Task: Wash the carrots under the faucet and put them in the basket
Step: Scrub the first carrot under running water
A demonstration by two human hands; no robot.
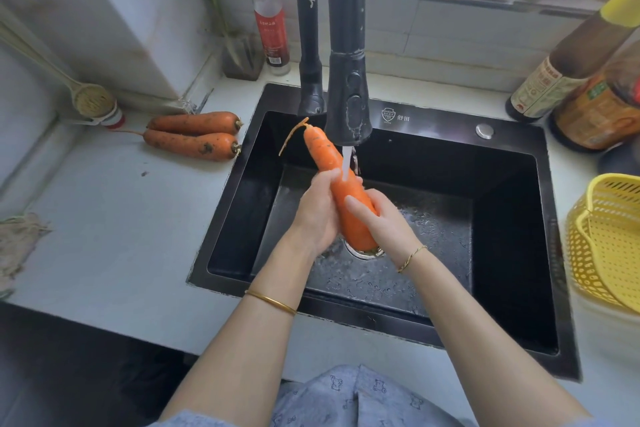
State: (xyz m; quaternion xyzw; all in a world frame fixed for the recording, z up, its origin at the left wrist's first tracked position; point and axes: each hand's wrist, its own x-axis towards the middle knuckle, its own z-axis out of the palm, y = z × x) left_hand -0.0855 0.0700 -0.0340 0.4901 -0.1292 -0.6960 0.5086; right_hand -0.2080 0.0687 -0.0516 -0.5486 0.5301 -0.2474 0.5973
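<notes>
Wet black sink (505, 218), glossy tapered carrot (348, 199) between left hand (317, 215), right hand (386, 224)

A home kitchen: a black rectangular sink (433, 125) set in a pale desk (121, 236), a dark pull-down faucet (348, 80) running, brown sauce bottles (568, 69) and a yellow perforated plastic basket (616, 253) beside it.
</notes>
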